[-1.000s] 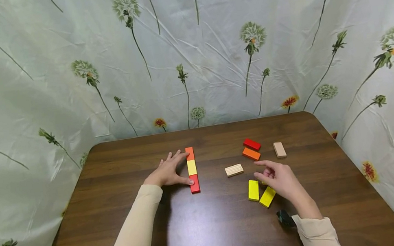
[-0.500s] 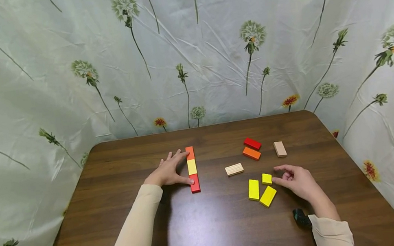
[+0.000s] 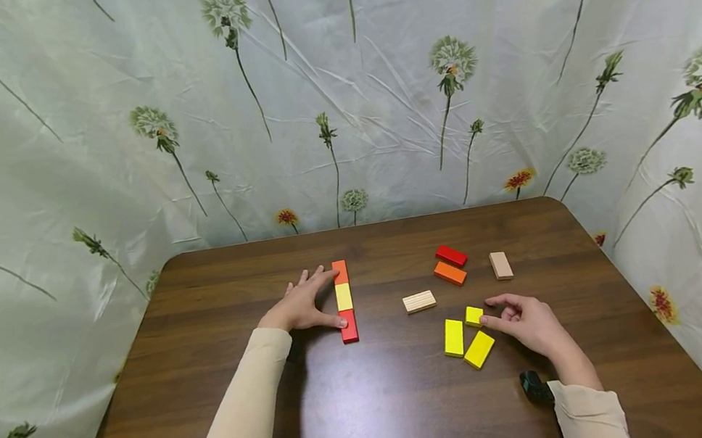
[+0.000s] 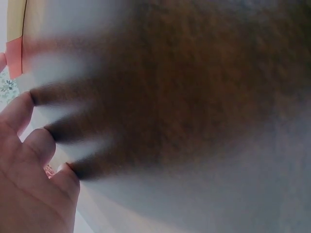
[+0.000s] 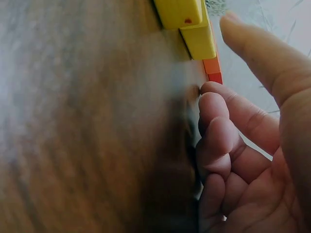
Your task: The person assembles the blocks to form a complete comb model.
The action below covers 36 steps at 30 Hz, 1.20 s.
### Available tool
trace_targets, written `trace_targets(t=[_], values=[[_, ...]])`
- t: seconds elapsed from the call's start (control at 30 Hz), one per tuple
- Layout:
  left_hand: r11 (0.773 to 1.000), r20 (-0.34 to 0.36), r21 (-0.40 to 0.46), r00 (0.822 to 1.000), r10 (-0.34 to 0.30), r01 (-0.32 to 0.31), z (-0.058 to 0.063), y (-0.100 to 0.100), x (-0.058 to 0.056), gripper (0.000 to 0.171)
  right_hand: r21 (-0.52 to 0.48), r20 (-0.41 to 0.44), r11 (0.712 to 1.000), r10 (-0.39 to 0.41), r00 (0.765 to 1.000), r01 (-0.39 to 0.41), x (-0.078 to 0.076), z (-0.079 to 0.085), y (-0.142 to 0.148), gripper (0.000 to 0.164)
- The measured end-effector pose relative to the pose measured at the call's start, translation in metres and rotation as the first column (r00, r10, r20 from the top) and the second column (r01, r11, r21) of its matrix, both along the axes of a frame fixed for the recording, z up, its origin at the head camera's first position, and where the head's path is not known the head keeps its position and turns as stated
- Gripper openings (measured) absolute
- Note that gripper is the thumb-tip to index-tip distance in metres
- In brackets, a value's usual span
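In the head view, an orange block [image 3: 341, 268], a pale yellow block [image 3: 344, 297] and a red block [image 3: 350, 332] lie end to end in a straight row. My left hand [image 3: 301, 307] spans the row's left side, index finger at the orange block and thumb on the red one. My right hand [image 3: 533, 324] is beside a small yellow block [image 3: 473, 316], thumb tip at its right edge, other fingers loosely bent. Whether the thumb touches it is unclear. Two longer yellow blocks, one upright in view [image 3: 453, 338] and one slanted [image 3: 480, 350], lie just nearer.
Behind the yellow blocks lie a second red block [image 3: 451, 256], a second orange block [image 3: 450, 273], a striped wooden block [image 3: 419, 302] and a pinkish block [image 3: 501, 265]. The brown table [image 3: 374, 406] ends at a flowered curtain [image 3: 335, 89].
My right hand has drawn back rightward from over the yellow blocks, uncovering the small one. Since half a second ago that block has turned slightly and shifted a little left. My left hand stays put.
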<state>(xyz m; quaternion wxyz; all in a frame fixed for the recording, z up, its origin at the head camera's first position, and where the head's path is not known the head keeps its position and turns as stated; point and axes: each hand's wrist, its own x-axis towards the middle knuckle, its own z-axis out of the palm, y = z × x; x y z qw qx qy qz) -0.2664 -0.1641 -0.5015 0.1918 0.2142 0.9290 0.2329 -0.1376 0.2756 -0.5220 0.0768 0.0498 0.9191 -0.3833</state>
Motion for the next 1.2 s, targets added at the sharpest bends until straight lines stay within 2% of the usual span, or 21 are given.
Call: trace_targets(t=[0.17, 0.33, 0.6, 0.9, 1.2], values=[[1.0, -0.001, 0.0, 1.0, 0.003, -0.003, 0.001, 0.001, 0.0006, 0.113, -0.001, -0.006, 1.0, -0.005, 1.0, 0.005, 0.0005, -0.0024, -0.001, 0.058], [1.0, 0.001, 0.002, 1.0, 0.001, -0.001, -0.0005, -0.0013, 0.0012, 0.113, 0.001, -0.02, 1.0, -0.013, 1.0, 0.013, -0.0011, -0.0047, -0.0039, 0.054], [1.0, 0.003, 0.02, 1.0, 0.007, -0.007, -0.0019, -0.0024, 0.0007, 0.117, 0.001, -0.041, 1.0, 0.004, 0.999, -0.004, -0.0017, -0.006, -0.0028, 0.052], [1.0, 0.004, -0.013, 1.0, 0.012, -0.012, -0.0044, 0.0001, 0.0017, 0.113, -0.004, -0.055, 0.999, 0.041, 0.998, -0.041, 0.0011, -0.0067, -0.0004, 0.046], [1.0, 0.012, 0.013, 1.0, 0.009, -0.009, -0.0064, -0.0013, -0.0011, 0.117, 0.005, -0.067, 0.999, 0.052, 0.996, -0.052, -0.003, -0.0058, -0.0015, 0.043]])
